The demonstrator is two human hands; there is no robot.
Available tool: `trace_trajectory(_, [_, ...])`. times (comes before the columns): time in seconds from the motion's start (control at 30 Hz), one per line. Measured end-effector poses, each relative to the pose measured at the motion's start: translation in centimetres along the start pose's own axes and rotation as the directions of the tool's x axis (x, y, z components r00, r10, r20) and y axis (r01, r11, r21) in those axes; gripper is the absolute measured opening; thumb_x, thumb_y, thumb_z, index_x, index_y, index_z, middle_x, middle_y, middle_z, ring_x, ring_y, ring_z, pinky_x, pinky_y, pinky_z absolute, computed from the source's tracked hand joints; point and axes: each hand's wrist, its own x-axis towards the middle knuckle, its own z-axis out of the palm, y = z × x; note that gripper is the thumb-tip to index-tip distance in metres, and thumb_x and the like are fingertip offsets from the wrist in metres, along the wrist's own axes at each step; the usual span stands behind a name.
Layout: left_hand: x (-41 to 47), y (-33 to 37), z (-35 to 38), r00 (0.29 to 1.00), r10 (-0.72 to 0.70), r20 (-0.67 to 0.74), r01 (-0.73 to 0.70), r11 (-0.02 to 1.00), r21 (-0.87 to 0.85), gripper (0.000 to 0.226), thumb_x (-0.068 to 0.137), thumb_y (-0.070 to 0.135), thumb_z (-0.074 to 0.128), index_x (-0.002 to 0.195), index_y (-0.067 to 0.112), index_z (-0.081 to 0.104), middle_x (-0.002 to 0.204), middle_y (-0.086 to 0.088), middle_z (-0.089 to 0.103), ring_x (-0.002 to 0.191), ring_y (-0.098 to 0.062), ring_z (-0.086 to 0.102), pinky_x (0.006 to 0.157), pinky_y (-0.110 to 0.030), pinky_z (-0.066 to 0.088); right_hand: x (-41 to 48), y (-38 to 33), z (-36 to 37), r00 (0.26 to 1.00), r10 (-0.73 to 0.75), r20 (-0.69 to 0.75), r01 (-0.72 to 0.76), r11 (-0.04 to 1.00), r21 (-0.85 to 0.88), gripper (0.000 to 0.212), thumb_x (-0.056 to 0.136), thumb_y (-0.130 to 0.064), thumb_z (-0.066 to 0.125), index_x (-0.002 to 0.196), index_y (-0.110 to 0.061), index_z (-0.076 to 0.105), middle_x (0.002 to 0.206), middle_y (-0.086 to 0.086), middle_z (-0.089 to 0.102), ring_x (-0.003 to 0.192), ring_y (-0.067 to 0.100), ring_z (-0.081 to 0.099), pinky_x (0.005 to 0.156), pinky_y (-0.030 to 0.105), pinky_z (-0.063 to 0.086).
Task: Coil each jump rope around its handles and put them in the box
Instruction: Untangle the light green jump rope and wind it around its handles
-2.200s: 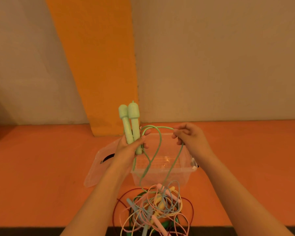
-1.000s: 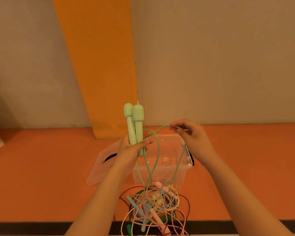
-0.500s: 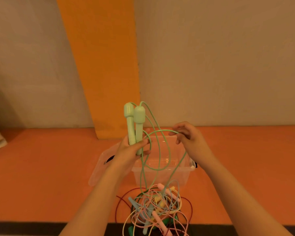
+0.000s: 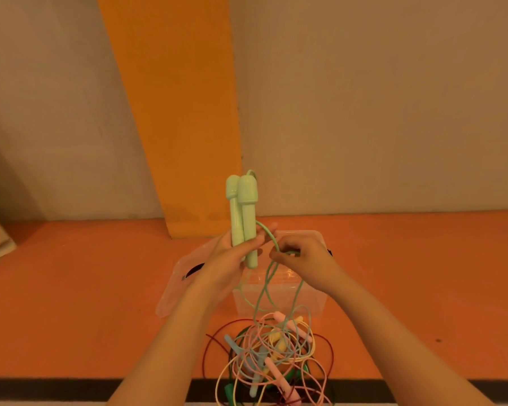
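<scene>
Head view: left hand [image 4: 235, 259] is closed around the two mint-green handles [image 4: 242, 212], held side by side and upright, thumb across their front, caps well above the fist. Right hand [image 4: 302, 259] sits just right of the left, fingertips pinching the green cord [image 4: 269, 233] – a loop arcs from behind the handles into that pinch, and more cord hangs slack below both hands. The clear box [image 4: 314, 303] stands on the orange surface [image 4: 71, 303] beyond and under the hands, partly hidden by them, with its lid [image 4: 176, 291] off and propped under the left wrist. The tangled pile of ropes [image 4: 276, 353] – pink, yellow, blue, dark red – lies between the forearms, with the green cord trailing down into it.
</scene>
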Motion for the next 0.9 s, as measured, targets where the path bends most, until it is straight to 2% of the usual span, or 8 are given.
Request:
trace_trajectory(0.1, [-0.3, 0.3, -0.2, 0.999, 0.017, -0.042, -0.016, 1.000, 0.021, 0.038, 0.077, 0.015, 0.063, 0.114, 0.016, 0.056, 0.120, -0.001, 0.069, 0.116, -0.019, 0.063, 0.094, -0.036, 0.044, 0.2, 0.6, -0.6, 0.998, 0.024, -0.061, -0.024, 1.000, 0.003, 0.013, 0.088, -0.015, 0.066, 0.076, -0.018, 0.066, 0.078, -0.012, 0.067, 0.079, 0.002, 0.059, 0.074, 0.024, 0.041])
trace_trajectory(0.17, [-0.4, 0.2, -0.4, 0.997, 0.016, -0.074, -0.014, 0.999, 0.032, 0.035, 0.078, 0.012, 0.064, 0.112, 0.013, 0.057, 0.115, -0.002, 0.071, 0.116, -0.021, 0.063, 0.089, -0.034, 0.046, 0.5, 1.1, -1.2, 0.996, 0.039, -0.083, -0.041, 0.999, -0.023, 0.008, 0.089, -0.018, 0.065, 0.083, -0.018, 0.070, 0.087, -0.006, 0.068, 0.088, 0.009, 0.060, 0.080, 0.023, 0.041])
trace_trajectory(0.23, [-0.5, 0.0, -0.4, 0.997, 0.006, -0.080, -0.002, 0.998, 0.057, 0.033, 0.084, 0.004, 0.062, 0.116, 0.009, 0.055, 0.113, -0.005, 0.071, 0.115, -0.020, 0.063, 0.087, -0.034, 0.049, 0.6, 0.9, -1.6, 0.995, 0.049, -0.090, -0.050, 0.999, -0.007, 0.009, 0.090, -0.015, 0.062, 0.086, -0.017, 0.070, 0.080, -0.006, 0.065, 0.079, 0.007, 0.057, 0.073, 0.018, 0.040])
trace_trajectory(0.4, [-0.3, -0.1, -0.1, 0.989, 0.016, -0.149, -0.015, 1.000, 0.007, 0.024, 0.089, -0.002, 0.058, 0.106, 0.016, 0.057, 0.100, 0.003, 0.072, 0.104, -0.017, 0.065, 0.096, -0.045, 0.048, 0.8, 0.5, -1.8, 0.983, 0.131, -0.127, -0.105, 0.976, 0.193, 0.020, 0.095, -0.013, 0.055, 0.080, -0.023, 0.063, 0.055, -0.002, 0.053, 0.049, 0.010, 0.047, 0.055, 0.031, 0.040])
trace_trajectory(0.5, [0.1, 0.4, -0.4, 0.969, 0.051, -0.240, -0.080, 0.990, -0.112, 0.023, 0.090, -0.004, 0.055, 0.104, 0.015, 0.056, 0.101, -0.003, 0.065, 0.095, -0.017, 0.064, 0.084, -0.039, 0.055, 0.7, 1.4, -2.3, 0.986, 0.106, -0.131, -0.109, 0.994, -0.013, 0.011, 0.085, -0.021, 0.067, 0.079, -0.029, 0.065, 0.048, -0.011, 0.048, 0.051, 0.007, 0.044, 0.059, 0.031, 0.035])
trace_trajectory(0.6, [0.1, 1.6, -0.7, 0.956, 0.099, -0.278, -0.168, 0.957, -0.238, 0.030, 0.093, -0.003, 0.049, 0.117, 0.016, 0.052, 0.111, 0.000, 0.065, 0.090, -0.018, 0.068, 0.081, -0.035, 0.056, 0.3, 2.4, -2.8, 0.990, 0.112, -0.082, -0.125, 0.975, -0.185, 0.023, 0.079, -0.009, 0.070, 0.073, -0.030, 0.062, 0.055, -0.012, 0.051, 0.055, 0.002, 0.047, 0.059, 0.024, 0.034])
trace_trajectory(0.7, [-0.3, 2.2, -0.9, 0.949, 0.110, -0.297, -0.169, 0.969, -0.180, 0.020, 0.096, -0.002, 0.047, 0.103, 0.014, 0.054, 0.097, -0.002, 0.066, 0.079, -0.015, 0.067, 0.074, -0.029, 0.058, -0.2, 3.6, -3.2, 0.981, 0.147, -0.130, -0.184, 0.918, -0.352, 0.011, 0.083, -0.011, 0.068, 0.077, -0.019, 0.063, 0.067, -0.005, 0.053, 0.064, 0.013, 0.050, 0.055, 0.021, 0.033])
trace_trajectory(0.9, [-0.3, 1.6, -1.4, 0.942, 0.041, -0.332, -0.089, 0.988, -0.130, 0.010, 0.094, -0.002, 0.051, 0.096, 0.007, 0.055, 0.091, -0.007, 0.063, 0.079, -0.015, 0.066, 0.068, -0.025, 0.058, -0.8, 5.9, -4.0, 0.941, 0.291, -0.175, -0.337, 0.855, -0.394, 0.006, 0.086, -0.015, 0.067, 0.084, -0.010, 0.067, 0.077, 0.003, 0.061, 0.078, 0.024, 0.058, 0.065, 0.033, 0.042])
